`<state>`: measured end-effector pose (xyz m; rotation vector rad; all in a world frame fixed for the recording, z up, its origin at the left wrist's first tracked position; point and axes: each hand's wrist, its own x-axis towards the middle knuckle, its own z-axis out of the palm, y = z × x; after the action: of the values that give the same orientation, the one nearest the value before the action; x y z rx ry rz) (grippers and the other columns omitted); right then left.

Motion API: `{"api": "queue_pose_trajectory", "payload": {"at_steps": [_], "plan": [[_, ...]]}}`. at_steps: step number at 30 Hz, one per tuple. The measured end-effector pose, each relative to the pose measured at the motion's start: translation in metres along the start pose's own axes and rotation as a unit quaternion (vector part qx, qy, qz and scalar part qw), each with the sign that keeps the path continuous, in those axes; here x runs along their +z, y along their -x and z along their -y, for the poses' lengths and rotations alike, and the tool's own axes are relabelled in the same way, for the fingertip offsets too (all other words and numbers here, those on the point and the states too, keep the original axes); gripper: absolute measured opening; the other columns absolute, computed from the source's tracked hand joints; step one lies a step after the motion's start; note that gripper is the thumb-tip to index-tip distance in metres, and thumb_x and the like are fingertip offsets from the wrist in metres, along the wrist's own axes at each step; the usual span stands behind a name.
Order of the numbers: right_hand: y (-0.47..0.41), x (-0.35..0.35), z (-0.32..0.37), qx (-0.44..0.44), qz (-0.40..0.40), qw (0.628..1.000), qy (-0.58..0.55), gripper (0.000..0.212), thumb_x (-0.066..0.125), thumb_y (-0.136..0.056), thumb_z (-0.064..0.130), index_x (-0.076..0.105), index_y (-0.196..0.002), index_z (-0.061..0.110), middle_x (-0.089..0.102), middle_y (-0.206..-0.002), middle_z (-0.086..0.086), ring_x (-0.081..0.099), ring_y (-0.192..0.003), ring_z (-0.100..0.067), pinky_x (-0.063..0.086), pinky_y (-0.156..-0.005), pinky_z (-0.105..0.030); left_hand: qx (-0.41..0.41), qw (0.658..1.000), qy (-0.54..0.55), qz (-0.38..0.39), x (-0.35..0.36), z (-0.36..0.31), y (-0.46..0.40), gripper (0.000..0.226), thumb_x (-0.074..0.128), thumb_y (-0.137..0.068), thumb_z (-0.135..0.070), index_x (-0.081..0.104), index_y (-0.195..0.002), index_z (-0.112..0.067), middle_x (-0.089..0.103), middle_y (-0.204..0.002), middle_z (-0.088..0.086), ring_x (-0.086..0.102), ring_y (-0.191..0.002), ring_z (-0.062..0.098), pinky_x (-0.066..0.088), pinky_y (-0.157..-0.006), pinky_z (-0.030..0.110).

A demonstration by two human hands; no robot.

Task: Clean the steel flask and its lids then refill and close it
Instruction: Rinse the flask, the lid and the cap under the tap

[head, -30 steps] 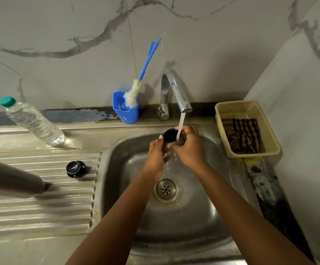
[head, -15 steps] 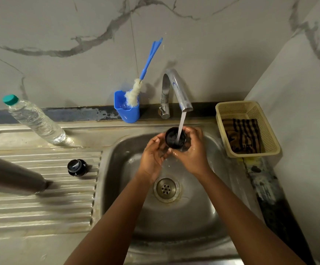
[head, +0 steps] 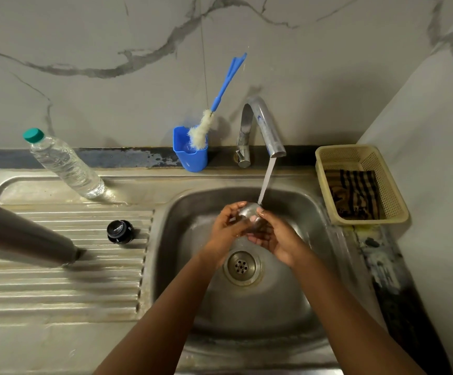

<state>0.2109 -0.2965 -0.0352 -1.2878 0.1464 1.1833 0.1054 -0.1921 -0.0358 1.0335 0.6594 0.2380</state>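
Steel cap lid (head: 248, 212) held over the sink basin (head: 295, 293), its rounded metal outside turned up, right under the tap stream (head: 266, 180). Water strikes its far edge.

Both forearms reach in from the near edge and converge over the drain (head: 242, 267). Left hand (head: 226, 228): fingers curled round the lid's left side, fingertips (head: 237, 205) on its top edge. Right hand (head: 275, 239): cupped under and beside the lid, palm turned up, thumb (head: 258, 213) pressed on the shiny surface. Both hands grip the lid; the lower part of it is hidden between them.

Left of the hands, on the ribbed drainboard (head: 57, 280): small black inner lid (head: 119, 231) standing apart, and further left the steel flask (head: 22, 239), lying tilted, its upper end cut off by the frame. Beyond that, a clear plastic water bottle (head: 65, 166) with a green cap, leaning.

Beyond the hands, against the marble wall: chrome tap (head: 260, 125), and to its left a blue holder cup (head: 190, 152) with a blue-handled bottle brush (head: 214, 112) standing in it.

Right of the hands: beige plastic basket (head: 393, 209) holding a striped dark cloth (head: 352, 193).
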Motion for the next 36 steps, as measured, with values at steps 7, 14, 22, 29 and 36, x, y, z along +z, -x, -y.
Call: {"api": "queue_pose_trajectory", "payload": {"at_steps": [7,14,22,29,36], "plan": [[0.001,0.001,-0.034,0.075,-0.046,0.996,0.024,0.040,0.060,-0.094,0.039,0.065,-0.107,0.001,0.069,-0.089,-0.017,0.071,-0.077,-0.030,0.060,-0.073,-0.039,-0.036,0.983,-0.177,-0.034,-0.011,0.025,0.007,0.051,0.082,-0.079,-0.020,0.054,-0.123,-0.019,0.065,-0.110,0.006,0.068,-0.098,0.019,0.059,-0.084,0.032],[0.002,0.000,-0.039,-0.040,0.028,0.996,0.072,0.025,0.055,-0.097,0.030,0.063,-0.109,0.009,0.070,-0.094,-0.011,0.068,-0.082,-0.023,0.055,-0.069,-0.033,0.137,0.934,-0.322,-0.068,-0.017,0.024,0.017,0.050,0.077,-0.076,-0.021,0.054,-0.119,-0.032,0.057,-0.114,-0.008,0.062,-0.098,0.009,0.053,-0.078,0.018],[-0.026,-0.001,0.028,-0.224,-0.225,0.877,0.360,0.021,0.055,-0.096,0.009,0.063,-0.103,0.027,0.068,-0.104,-0.001,0.065,-0.093,-0.018,0.054,-0.077,-0.032,0.109,0.918,-0.372,-0.084,-0.026,0.018,0.013,0.056,0.077,-0.076,-0.021,0.055,-0.127,-0.027,0.056,-0.117,-0.004,0.060,-0.098,0.008,0.053,-0.088,0.027],[-0.073,0.050,0.125,-0.328,-0.006,0.806,0.492,0.027,0.067,-0.090,0.011,0.065,-0.115,0.021,0.050,-0.074,0.013,0.055,-0.070,0.000,0.049,-0.075,-0.016,0.119,0.932,-0.327,-0.102,-0.023,0.012,0.014,0.051,0.076,-0.079,-0.015,0.055,-0.124,-0.027,0.057,-0.118,-0.002,0.062,-0.098,0.010,0.055,-0.084,0.023],[-0.088,0.064,0.131,-0.317,0.017,0.714,0.624,0.015,0.056,-0.094,-0.002,0.065,-0.104,-0.008,0.066,-0.101,-0.019,0.060,-0.092,-0.023,0.036,-0.065,0.003,0.122,0.941,-0.300,-0.100,-0.030,0.015,0.014,0.051,0.077,-0.080,-0.011,0.055,-0.121,-0.031,0.056,-0.119,-0.002,0.062,-0.098,0.009,0.051,-0.077,0.012]]}}
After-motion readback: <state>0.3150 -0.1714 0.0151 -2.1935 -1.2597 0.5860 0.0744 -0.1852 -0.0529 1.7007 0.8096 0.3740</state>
